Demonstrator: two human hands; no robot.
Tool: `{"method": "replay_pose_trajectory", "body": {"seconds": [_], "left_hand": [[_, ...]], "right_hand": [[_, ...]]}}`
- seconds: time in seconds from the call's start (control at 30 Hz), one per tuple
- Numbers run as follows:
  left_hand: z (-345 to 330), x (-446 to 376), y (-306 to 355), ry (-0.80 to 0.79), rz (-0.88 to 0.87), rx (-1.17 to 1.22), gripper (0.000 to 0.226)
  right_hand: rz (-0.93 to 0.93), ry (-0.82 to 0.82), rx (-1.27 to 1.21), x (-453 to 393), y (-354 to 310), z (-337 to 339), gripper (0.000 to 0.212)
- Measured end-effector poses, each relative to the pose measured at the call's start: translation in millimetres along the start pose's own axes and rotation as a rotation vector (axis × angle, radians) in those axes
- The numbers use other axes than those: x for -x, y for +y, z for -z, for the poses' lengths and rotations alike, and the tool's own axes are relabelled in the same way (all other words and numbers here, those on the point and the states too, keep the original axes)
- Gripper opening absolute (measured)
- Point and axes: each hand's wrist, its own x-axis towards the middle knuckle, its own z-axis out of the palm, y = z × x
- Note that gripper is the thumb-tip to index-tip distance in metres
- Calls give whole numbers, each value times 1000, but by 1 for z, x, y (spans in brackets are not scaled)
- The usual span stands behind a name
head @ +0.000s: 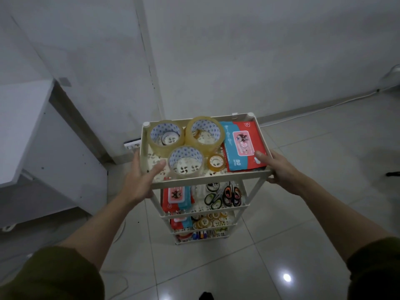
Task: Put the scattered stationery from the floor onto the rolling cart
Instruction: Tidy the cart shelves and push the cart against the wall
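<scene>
Gripping rolling cart [211,178] top tray, left grip [142,178] and right grip [276,165] curled over opposite rims. Tape rolls [186,161], wipes pack [242,146] sitting between grips. I'm advising steady, level push; no stray stationery visible on floor [303,224].

Person, head view: two bare forearms, no watch or rings visible. Left sleeve [52,276] and right sleeve [374,269] dark olive-green fabric, plain, pushed up to the elbows.
</scene>
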Motion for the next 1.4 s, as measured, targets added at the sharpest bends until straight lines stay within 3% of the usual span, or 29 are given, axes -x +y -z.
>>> {"method": "replay_pose_trajectory", "body": {"seconds": [0.07, 0.13, 0.23, 0.33, 0.43, 0.53, 0.97, 1.4], "left_hand": [[-3, -3, 1, 89, 96, -3, 54], [-6, -6, 2, 137, 150, -30, 52], [-3, -9, 6, 151, 96, -93, 48], [-5, -10, 5, 182, 131, 63, 41], [-17, -12, 2, 309, 273, 275, 45], [-24, -12, 4, 381, 273, 259, 43], [-46, -54, 22, 376, 286, 319, 43], [-85, -114, 57, 447, 311, 308, 41]], "right_hand": [[-54, 95, -42, -7, 1, -4, 34], [-89, 175, -32, -14, 2, -8, 38], [-148, 190, -57, -17, 0, -9, 39], [-106, 219, -92, -19, 2, -12, 40], [-34, 372, -197, -22, 10, -20, 36], [-23, 437, -272, -29, 13, -21, 32], [-44, 444, -242, -88, -4, 14, 32], [-50, 346, -233, -156, -23, 61, 26]]}}
